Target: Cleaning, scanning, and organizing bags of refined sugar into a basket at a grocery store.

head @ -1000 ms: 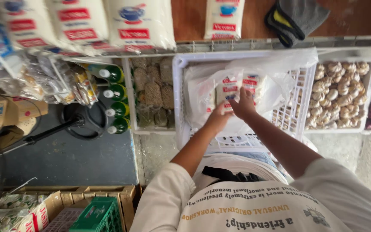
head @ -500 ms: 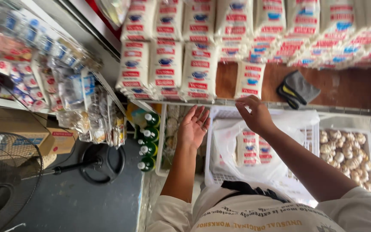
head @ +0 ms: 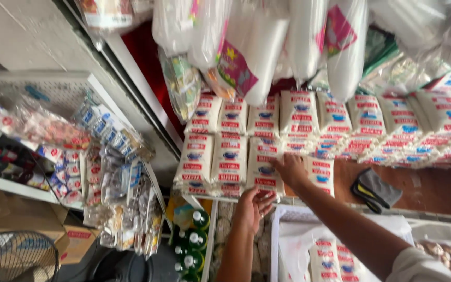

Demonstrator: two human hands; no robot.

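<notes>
Head view, counted: four green bottles [head: 193, 244] with white caps at the shelf foot, one grey glove [head: 376, 189] on the brown ledge, white packets stacked in about three rows, total unclear. Left hand [head: 253, 204] open, fingers spread under the white packet [head: 263, 168] at the bottom row. Right hand [head: 291, 170] laid flat against that packet's right edge, fingers loosely curled, not closed round it.

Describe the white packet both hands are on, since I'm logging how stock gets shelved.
The white packet is a soft plastic pouch with red bands and a blue emblem, standing upright in the bottom row of matching packets on the wooden shelf. The right hand presses its upper right side; the left hand supports its bottom edge. Neighbouring packets flank it.
</notes>
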